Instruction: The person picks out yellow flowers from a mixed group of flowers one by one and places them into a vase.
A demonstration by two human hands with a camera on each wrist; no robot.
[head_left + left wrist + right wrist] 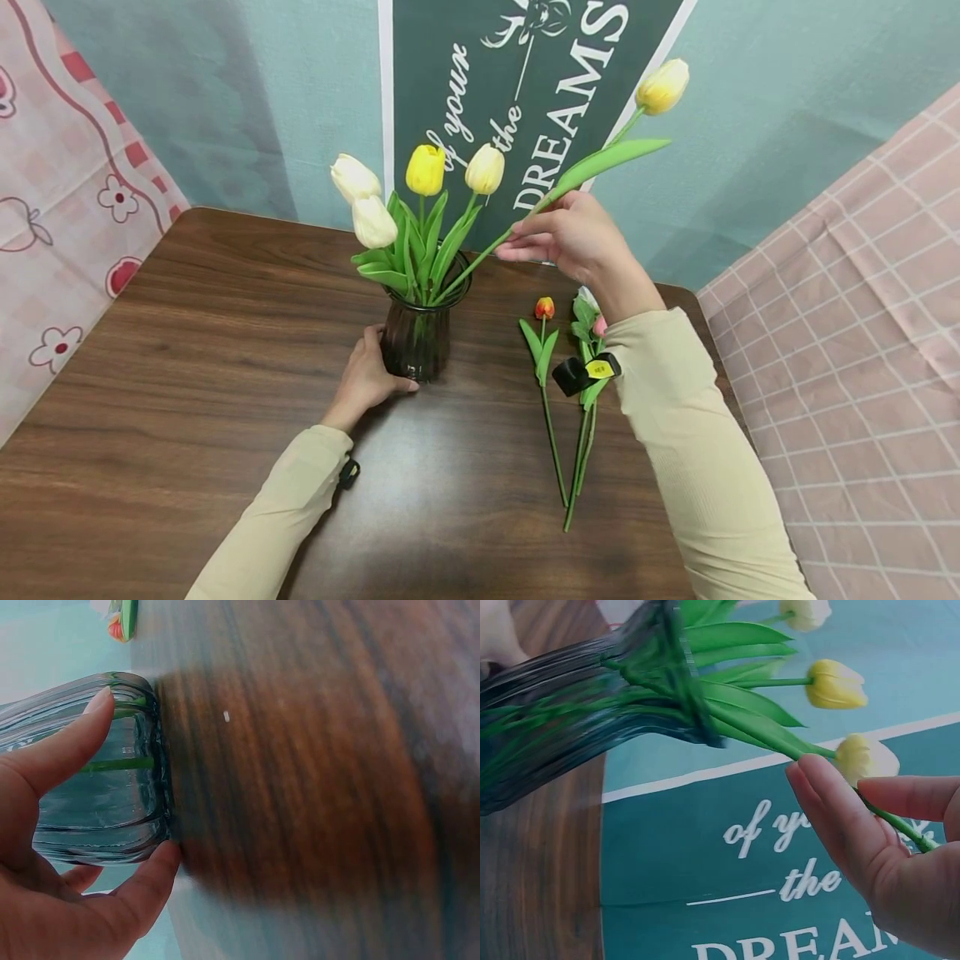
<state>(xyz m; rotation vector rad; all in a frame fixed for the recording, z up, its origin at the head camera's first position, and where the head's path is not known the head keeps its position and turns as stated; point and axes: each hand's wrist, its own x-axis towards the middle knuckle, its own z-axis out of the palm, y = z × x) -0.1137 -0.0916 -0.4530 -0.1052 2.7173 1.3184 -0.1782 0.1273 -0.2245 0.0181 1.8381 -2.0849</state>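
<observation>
A dark, see-through ribbed glass vase [417,342] stands on the table, and my left hand [367,375] grips it low down, thumb on one side and fingers on the other. Inside it are a yellow tulip [425,170], a cream tulip [484,169] and two white tulips [374,222], with green leaves and stems. My right hand [573,237] pinches the stem of a pale yellow tulip [663,87] between thumb and fingers, right of the vase. That stem leans steeply, its lower end within the vase mouth. In the left wrist view, green stems [120,764] show through the glass.
On the table's right side lie an orange-red tulip [544,309] and, partly under the right sleeve, a pink flower [599,326] and a white flower [587,298]. A dark green banner [480,100] with white lettering hangs behind. Patterned cloths [862,333] flank the wooden table [187,375].
</observation>
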